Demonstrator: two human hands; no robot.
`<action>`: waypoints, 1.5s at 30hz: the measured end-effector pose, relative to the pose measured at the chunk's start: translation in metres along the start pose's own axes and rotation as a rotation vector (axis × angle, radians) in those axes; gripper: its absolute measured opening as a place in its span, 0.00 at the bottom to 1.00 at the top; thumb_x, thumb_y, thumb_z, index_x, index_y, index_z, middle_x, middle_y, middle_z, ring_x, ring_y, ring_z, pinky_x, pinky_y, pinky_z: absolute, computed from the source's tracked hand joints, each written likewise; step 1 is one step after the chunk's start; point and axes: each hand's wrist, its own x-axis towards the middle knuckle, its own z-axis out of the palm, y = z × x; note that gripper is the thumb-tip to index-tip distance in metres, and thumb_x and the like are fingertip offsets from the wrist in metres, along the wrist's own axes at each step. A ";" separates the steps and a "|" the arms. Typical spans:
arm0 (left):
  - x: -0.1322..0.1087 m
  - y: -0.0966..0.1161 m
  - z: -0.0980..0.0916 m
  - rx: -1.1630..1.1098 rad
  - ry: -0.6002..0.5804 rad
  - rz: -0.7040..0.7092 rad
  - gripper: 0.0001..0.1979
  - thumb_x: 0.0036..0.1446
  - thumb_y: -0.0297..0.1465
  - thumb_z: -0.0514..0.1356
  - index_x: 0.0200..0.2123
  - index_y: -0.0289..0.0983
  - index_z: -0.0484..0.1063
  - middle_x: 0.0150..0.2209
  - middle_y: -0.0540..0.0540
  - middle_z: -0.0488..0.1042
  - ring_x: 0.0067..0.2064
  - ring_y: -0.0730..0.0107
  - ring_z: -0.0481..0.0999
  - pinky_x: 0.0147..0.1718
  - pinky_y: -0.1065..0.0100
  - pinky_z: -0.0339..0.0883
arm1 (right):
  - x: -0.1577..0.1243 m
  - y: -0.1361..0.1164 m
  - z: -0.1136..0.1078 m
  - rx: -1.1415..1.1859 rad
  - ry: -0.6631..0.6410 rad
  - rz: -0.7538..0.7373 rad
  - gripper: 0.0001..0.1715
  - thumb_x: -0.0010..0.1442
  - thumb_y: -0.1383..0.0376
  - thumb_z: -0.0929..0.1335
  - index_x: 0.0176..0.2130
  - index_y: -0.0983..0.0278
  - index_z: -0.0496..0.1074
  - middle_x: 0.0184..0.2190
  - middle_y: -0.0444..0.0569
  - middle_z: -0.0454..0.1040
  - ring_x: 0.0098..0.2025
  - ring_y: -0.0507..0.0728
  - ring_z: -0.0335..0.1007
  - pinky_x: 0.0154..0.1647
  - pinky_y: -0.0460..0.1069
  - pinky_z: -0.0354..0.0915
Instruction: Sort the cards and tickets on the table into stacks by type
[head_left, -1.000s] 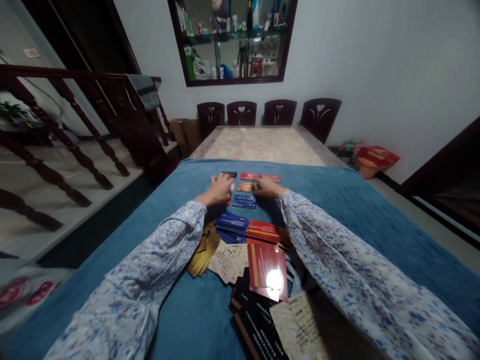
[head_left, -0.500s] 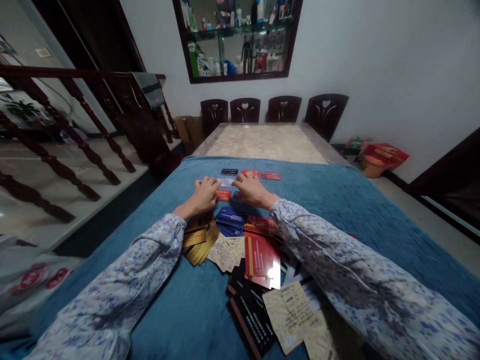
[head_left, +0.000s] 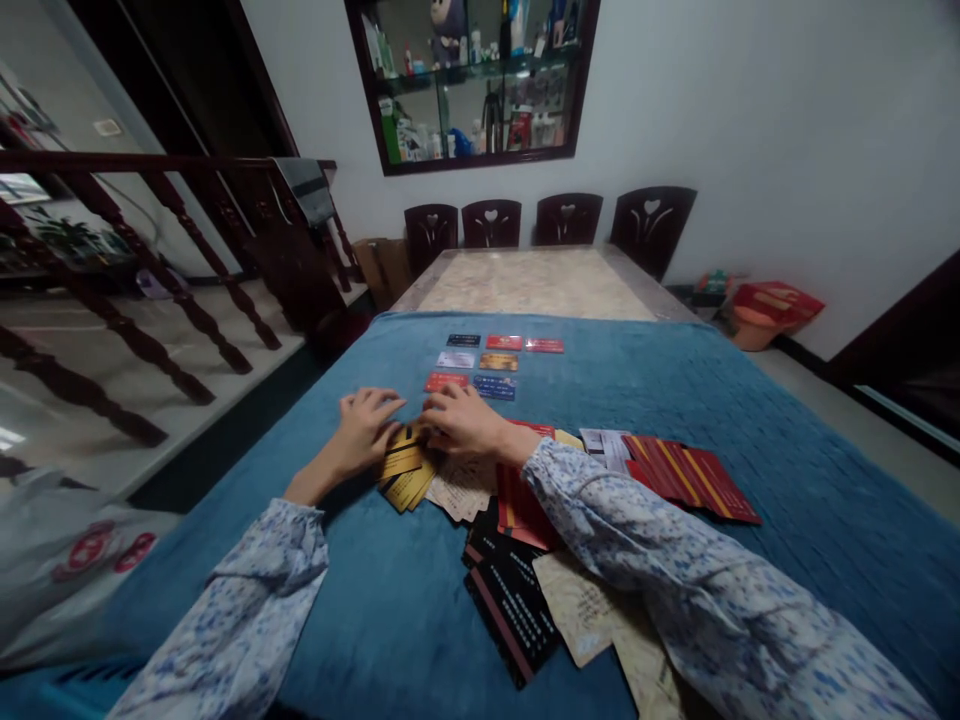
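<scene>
My left hand is beside the left edge of the gold cards, its fingers apart and nothing seen in them. My right hand lies over the upper end of the gold cards, fingers bent down; what its fingertips hold, if anything, is hidden. Beyond my hands, several cards lie in short rows, among them a black card, a silver card, a gold card and a blue card. Beige cards and black cards are fanned out nearer to me.
Red striped cards lie fanned on the blue cloth to the right of my right sleeve. Bare tabletop shows past the cloth, with chairs behind it. A plastic bag is at the left.
Both hands have come back toward me from the card rows to the gold cards. The silver card and a gold card beside it now show uncovered. The red striped cards at right have come into sight.
</scene>
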 end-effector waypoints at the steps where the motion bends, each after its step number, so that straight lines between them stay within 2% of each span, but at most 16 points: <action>1: -0.005 -0.002 0.000 -0.008 -0.004 -0.001 0.19 0.65 0.32 0.54 0.56 0.40 0.76 0.57 0.37 0.74 0.58 0.49 0.67 0.57 0.46 0.56 | 0.000 -0.003 0.003 0.013 -0.003 -0.008 0.22 0.65 0.58 0.71 0.57 0.60 0.75 0.58 0.57 0.72 0.57 0.67 0.59 0.50 0.59 0.61; 7: -0.029 -0.012 -0.012 -0.078 -0.114 0.033 0.17 0.64 0.34 0.55 0.52 0.41 0.78 0.53 0.40 0.77 0.56 0.52 0.69 0.57 0.47 0.60 | -0.007 -0.009 0.013 0.076 -0.015 -0.068 0.28 0.64 0.52 0.71 0.58 0.64 0.74 0.58 0.58 0.74 0.56 0.67 0.58 0.49 0.59 0.58; 11: -0.040 -0.014 -0.024 -0.164 -0.172 0.058 0.16 0.63 0.37 0.60 0.51 0.41 0.79 0.49 0.42 0.79 0.53 0.54 0.71 0.56 0.51 0.64 | -0.010 -0.008 0.020 0.078 0.001 -0.107 0.30 0.65 0.49 0.70 0.58 0.65 0.73 0.59 0.59 0.73 0.56 0.67 0.58 0.49 0.59 0.57; 16: -0.050 -0.011 -0.030 -0.235 -0.216 0.073 0.18 0.58 0.40 0.67 0.50 0.41 0.79 0.49 0.41 0.78 0.53 0.55 0.72 0.56 0.54 0.68 | -0.012 -0.009 0.026 0.080 0.034 -0.130 0.25 0.67 0.50 0.69 0.55 0.63 0.76 0.57 0.58 0.75 0.54 0.66 0.59 0.48 0.58 0.55; 21: -0.052 -0.005 -0.026 -0.227 -0.260 0.059 0.20 0.55 0.37 0.68 0.52 0.41 0.79 0.51 0.41 0.77 0.54 0.54 0.73 0.56 0.54 0.69 | -0.014 -0.012 0.025 0.085 0.066 -0.117 0.22 0.68 0.53 0.68 0.54 0.64 0.77 0.55 0.59 0.77 0.55 0.66 0.60 0.49 0.59 0.55; 28: -0.049 -0.003 -0.025 -0.242 -0.268 0.060 0.19 0.55 0.33 0.66 0.52 0.40 0.79 0.52 0.41 0.77 0.55 0.55 0.74 0.58 0.55 0.69 | -0.014 -0.011 0.028 0.057 0.118 -0.132 0.18 0.69 0.56 0.67 0.50 0.64 0.79 0.51 0.57 0.79 0.54 0.65 0.61 0.50 0.59 0.54; 34: -0.046 -0.002 -0.028 -0.281 -0.253 0.048 0.16 0.58 0.34 0.63 0.49 0.41 0.80 0.50 0.42 0.79 0.52 0.57 0.77 0.56 0.57 0.70 | -0.011 -0.009 0.038 0.034 0.235 -0.133 0.16 0.72 0.57 0.65 0.44 0.63 0.80 0.45 0.55 0.82 0.52 0.63 0.62 0.51 0.58 0.52; 39: -0.044 -0.001 -0.029 -0.296 -0.195 0.047 0.13 0.60 0.36 0.60 0.44 0.42 0.82 0.46 0.45 0.81 0.47 0.60 0.79 0.51 0.62 0.72 | -0.008 -0.005 0.046 0.032 0.304 -0.109 0.18 0.73 0.58 0.64 0.45 0.62 0.80 0.44 0.54 0.82 0.50 0.62 0.62 0.52 0.57 0.53; 45: -0.042 0.000 -0.025 -0.320 -0.099 0.045 0.14 0.64 0.35 0.57 0.43 0.43 0.83 0.42 0.44 0.81 0.44 0.64 0.78 0.48 0.63 0.73 | -0.009 -0.001 0.047 0.053 0.358 -0.063 0.18 0.74 0.61 0.62 0.44 0.62 0.81 0.41 0.53 0.82 0.48 0.61 0.63 0.50 0.56 0.53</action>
